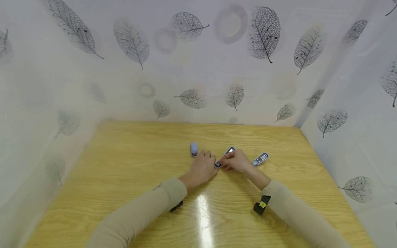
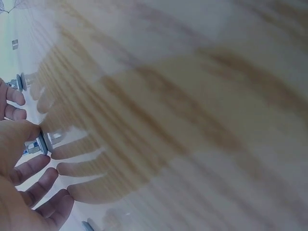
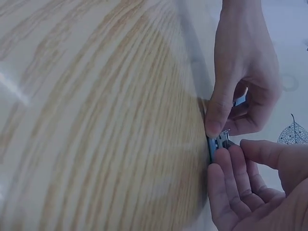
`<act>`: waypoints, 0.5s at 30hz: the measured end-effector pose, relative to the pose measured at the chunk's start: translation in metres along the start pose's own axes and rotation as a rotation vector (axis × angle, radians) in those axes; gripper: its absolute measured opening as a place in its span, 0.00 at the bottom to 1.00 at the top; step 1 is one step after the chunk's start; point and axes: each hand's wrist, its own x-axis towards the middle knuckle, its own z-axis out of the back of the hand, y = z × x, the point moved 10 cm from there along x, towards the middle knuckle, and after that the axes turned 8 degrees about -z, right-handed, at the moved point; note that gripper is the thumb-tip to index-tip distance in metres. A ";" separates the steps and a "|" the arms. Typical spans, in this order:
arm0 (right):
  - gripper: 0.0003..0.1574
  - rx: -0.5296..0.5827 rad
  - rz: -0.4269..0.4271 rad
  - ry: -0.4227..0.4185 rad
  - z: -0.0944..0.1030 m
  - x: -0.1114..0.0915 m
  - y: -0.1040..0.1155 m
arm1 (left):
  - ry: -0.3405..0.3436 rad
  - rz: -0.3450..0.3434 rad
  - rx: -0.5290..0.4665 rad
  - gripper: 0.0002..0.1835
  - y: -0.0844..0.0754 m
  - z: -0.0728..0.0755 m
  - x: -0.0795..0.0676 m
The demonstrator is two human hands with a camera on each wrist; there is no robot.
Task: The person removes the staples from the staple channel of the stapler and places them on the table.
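A slim blue shell with metal parts inside (image 1: 231, 150) lies at a slant on the table between both hands. My left hand (image 1: 203, 167) holds its near end, which sits between thumb and forefinger in the left wrist view. From the other side, my right hand (image 1: 236, 161) bends over the shell. In the right wrist view its thumb and forefinger pinch a small dark piece (image 3: 229, 144) at the shell's metal fittings (image 3: 221, 139). The piece's far end is hidden by the fingers.
A second slim shell with shiny parts (image 1: 260, 159) lies just right of my right hand. Beyond my left fingertips is a small lavender block (image 1: 193, 149). Leaf-patterned curtain (image 1: 192, 69) borders the wooden table (image 1: 139, 148) at the back and sides.
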 end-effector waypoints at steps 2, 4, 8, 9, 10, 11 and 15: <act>0.16 0.015 -0.004 0.016 0.000 -0.001 0.001 | -0.003 0.002 -0.003 0.21 0.000 0.001 -0.001; 0.17 0.033 -0.009 0.025 0.003 -0.003 0.002 | -0.008 0.007 -0.008 0.22 0.000 0.001 -0.001; 0.18 0.056 -0.004 0.024 0.011 -0.007 0.003 | -0.019 0.012 -0.013 0.22 0.001 0.002 -0.002; 0.19 0.054 -0.002 0.021 0.014 -0.009 0.003 | -0.021 0.013 -0.016 0.22 0.001 0.002 -0.001; 0.19 0.054 0.003 0.020 0.017 -0.011 0.003 | -0.024 0.011 -0.016 0.21 0.001 0.002 -0.001; 0.19 0.051 0.006 0.020 0.020 -0.013 0.004 | -0.028 0.010 -0.017 0.21 0.001 0.002 -0.001; 0.18 0.046 -0.009 0.021 0.029 -0.021 -0.001 | -0.041 0.007 -0.020 0.21 0.001 0.002 -0.002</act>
